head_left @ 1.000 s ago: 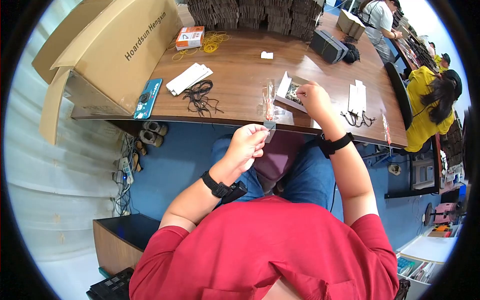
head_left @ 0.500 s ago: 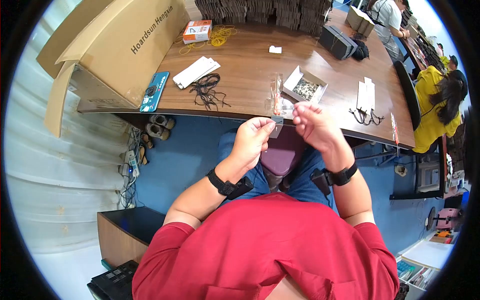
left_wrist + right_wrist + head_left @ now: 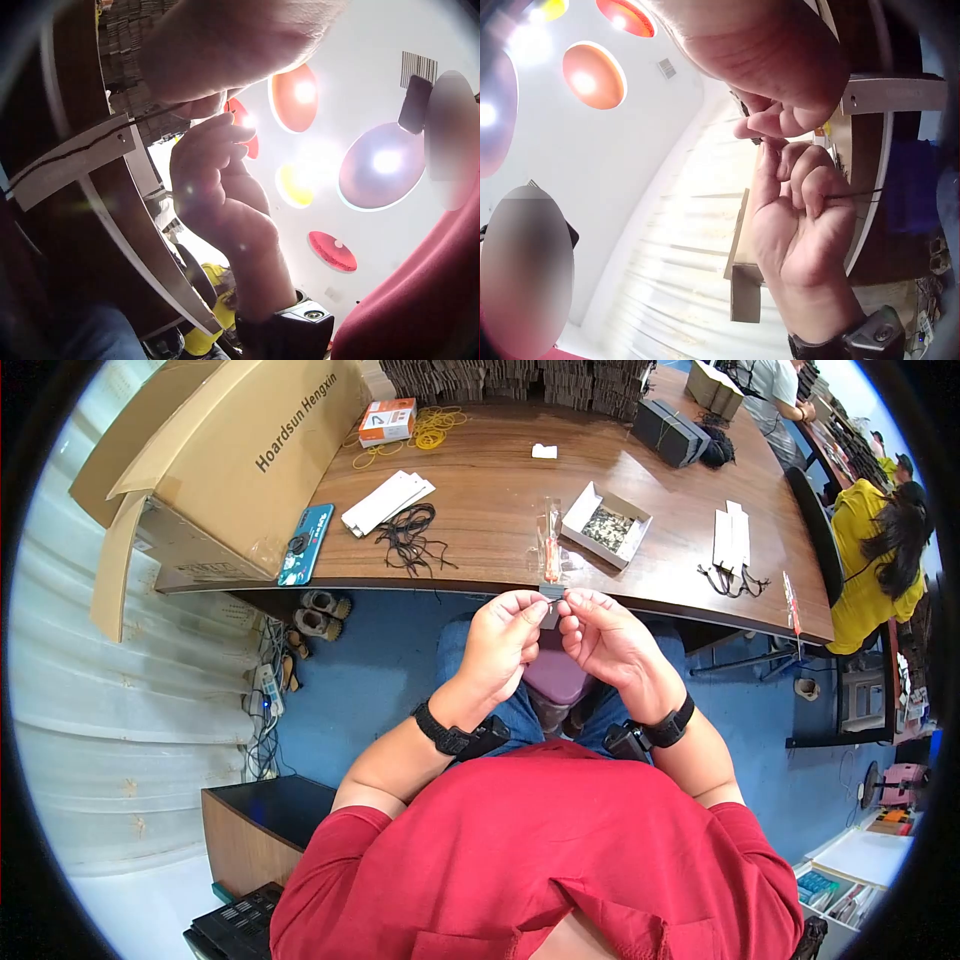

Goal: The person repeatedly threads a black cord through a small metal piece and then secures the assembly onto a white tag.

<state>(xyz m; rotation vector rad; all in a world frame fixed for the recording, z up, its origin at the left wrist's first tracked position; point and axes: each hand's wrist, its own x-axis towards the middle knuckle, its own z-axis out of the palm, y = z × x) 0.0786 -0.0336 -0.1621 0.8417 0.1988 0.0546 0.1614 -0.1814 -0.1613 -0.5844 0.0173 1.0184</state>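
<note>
My left hand (image 3: 497, 645) pinches a thin black cord (image 3: 71, 150) between thumb and forefinger. From these fingers the cord runs across a grey card strip (image 3: 900, 96) with a small hole, which juts over the table's front edge. Facing it, my right hand (image 3: 620, 645) has thumb and forefinger pinched on a tiny dark piece (image 3: 756, 140) at the left fingertips. The fingers hide most of that piece, so I cannot tell its kind. Just beyond the hands stands an open white box (image 3: 627, 548) of small black and pale bits.
A clear plastic packet (image 3: 550, 545) lies by the box. White strips with black cords (image 3: 408, 540) lie left, and more white strips (image 3: 731, 540) right. A large carton (image 3: 235, 480), an orange-and-white box (image 3: 387, 422) and stacked dark card pieces (image 3: 520, 382) stand farther back.
My right hand has come out of the white box and moved down and left to meet the left fingertips. The left hand keeps its pinch near the table edge.
</note>
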